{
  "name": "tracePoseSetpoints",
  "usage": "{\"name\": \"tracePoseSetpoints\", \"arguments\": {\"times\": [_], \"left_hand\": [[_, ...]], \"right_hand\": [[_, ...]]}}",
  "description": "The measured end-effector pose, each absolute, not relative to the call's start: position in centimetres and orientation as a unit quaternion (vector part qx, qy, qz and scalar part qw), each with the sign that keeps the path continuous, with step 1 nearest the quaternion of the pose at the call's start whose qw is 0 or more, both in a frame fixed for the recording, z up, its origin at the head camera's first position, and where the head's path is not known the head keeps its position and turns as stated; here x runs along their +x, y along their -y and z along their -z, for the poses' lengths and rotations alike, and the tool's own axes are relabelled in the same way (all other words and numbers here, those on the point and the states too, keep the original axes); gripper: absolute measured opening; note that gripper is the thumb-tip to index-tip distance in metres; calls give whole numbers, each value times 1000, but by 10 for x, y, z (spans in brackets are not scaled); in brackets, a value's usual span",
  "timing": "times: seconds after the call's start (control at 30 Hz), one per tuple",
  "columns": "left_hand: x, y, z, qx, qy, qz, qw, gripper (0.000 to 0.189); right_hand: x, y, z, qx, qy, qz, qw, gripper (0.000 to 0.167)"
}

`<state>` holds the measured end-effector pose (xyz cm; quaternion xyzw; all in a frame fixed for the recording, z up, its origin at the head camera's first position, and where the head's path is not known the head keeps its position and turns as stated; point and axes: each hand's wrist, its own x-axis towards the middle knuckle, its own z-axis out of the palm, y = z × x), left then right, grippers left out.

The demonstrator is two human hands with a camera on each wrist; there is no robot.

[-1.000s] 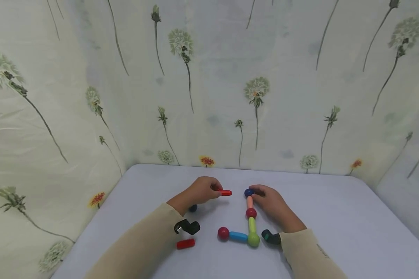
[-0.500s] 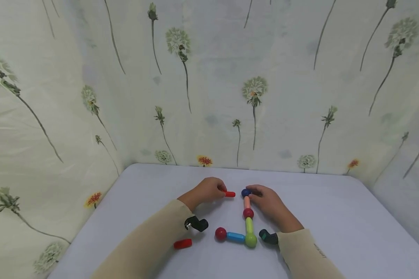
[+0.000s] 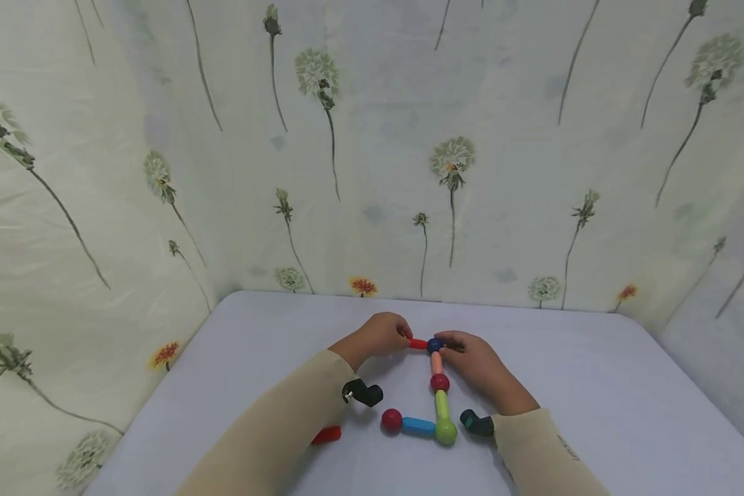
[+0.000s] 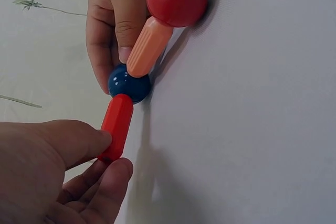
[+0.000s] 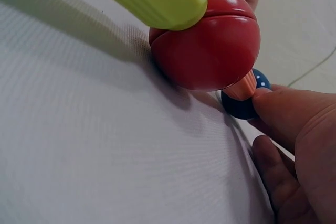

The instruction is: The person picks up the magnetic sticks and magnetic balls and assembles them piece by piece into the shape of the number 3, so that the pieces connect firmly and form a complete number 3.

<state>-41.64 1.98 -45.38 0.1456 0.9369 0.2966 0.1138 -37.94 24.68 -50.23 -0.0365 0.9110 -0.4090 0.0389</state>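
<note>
My left hand (image 3: 381,333) pinches a red rod (image 4: 118,124) between thumb and fingers. The rod's far end touches a dark blue ball (image 4: 126,83). With thumb and fingers, my right hand (image 3: 474,358) holds that same ball from its right side. From the ball a salmon-coloured rod (image 4: 150,48) runs to a red ball (image 3: 439,383), followed by a yellow-green rod (image 3: 442,405) and a green ball (image 3: 446,432). A blue rod (image 3: 419,426) leads left from the green ball to another red ball (image 3: 392,421).
A second red rod (image 3: 327,435) lies on the white table (image 3: 570,372), partly hidden by the left sleeve (image 3: 279,420). Behind the table hangs a flower-patterned cloth (image 3: 372,172). Dark wrist cameras stick out by both cuffs.
My left hand has moved right with the red rod until the rod touches the blue ball. My right hand stays at that ball. The left sleeve now covers part of the loose red rod.
</note>
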Motion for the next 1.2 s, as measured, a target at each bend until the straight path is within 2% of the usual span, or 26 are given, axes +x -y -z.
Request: {"name": "tracePoseSetpoints", "arguments": {"times": [0.43,0.8,1.03,1.2], "left_hand": [[-421,-15,465,122,-932,-315,127,10],[-418,1,463,84,-920,-366,112,15],[-405,33,454,109,-912,-390,68,23],[-389,53,450,139,-920,-365,45,21]], "right_hand": [[-383,-245,505,-49,-911,408,37,40],[-383,-244,503,-32,-910,411,44,38],[-384,-247,502,-36,-911,410,37,37],[-384,-250,503,-37,-912,408,39,37]]}}
